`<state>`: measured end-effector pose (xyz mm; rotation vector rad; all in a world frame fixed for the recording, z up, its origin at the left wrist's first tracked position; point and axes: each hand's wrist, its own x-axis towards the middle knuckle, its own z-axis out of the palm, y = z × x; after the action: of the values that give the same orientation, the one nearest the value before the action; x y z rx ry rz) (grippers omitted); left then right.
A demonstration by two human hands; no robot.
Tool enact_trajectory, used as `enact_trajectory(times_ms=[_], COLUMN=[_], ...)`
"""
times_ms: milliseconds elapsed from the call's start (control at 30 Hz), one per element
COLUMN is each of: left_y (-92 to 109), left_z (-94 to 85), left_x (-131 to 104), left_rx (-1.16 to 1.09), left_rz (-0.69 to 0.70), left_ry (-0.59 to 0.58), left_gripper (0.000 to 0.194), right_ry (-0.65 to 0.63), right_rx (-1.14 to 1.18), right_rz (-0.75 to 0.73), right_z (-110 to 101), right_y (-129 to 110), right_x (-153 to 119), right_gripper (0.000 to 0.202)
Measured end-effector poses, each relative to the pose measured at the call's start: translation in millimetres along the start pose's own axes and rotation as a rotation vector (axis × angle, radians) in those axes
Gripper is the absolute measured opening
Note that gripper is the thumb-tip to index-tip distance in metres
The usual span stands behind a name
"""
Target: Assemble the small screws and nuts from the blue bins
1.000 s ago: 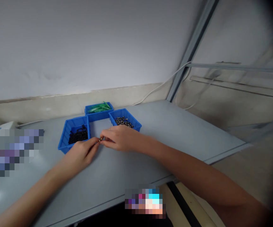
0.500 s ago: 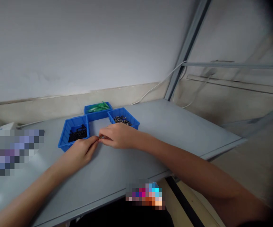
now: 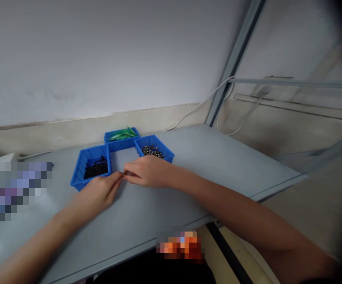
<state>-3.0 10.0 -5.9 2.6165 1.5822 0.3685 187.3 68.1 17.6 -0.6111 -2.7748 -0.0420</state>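
Note:
My left hand [image 3: 101, 192] and my right hand [image 3: 147, 170] meet over the table, fingertips pinched together around a small metallic piece [image 3: 126, 173]. Its shape is mostly hidden by the fingers. Left of the hands, a blue bin [image 3: 77, 169] holds small black parts [image 3: 96, 167]. Just behind my right hand, another blue bin [image 3: 165, 150] contains many small shiny metal parts [image 3: 151, 151]. A third blue bin [image 3: 120, 144] at the back has green pieces [image 3: 123, 134] in it.
The grey table [image 3: 194, 154] runs back to a wall. A metal frame post [image 3: 233, 63] rises at its far right corner, with a white cable [image 3: 188, 113] hanging beside it. Pixelated areas cover something at the left and at the front edge.
Both hands keep nearly the same place and the same pinch. The bins appear shifted very slightly left in the view.

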Motion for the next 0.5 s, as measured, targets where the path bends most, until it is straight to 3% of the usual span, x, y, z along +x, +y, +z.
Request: enact_trajectory(times_ms=[500], left_y=[2.5], left_z=[-3.7], left_x=[1.4], left_rx=[-0.045], left_rz=[-0.007], left_ry=[0.043], left_gripper=[0.031], right_ry=[-0.048], right_rx=[-0.027], right_rz=[-0.013], right_z=[-0.6], right_y=[-1.7], right_x=[0.2], right_gripper=[0.021])
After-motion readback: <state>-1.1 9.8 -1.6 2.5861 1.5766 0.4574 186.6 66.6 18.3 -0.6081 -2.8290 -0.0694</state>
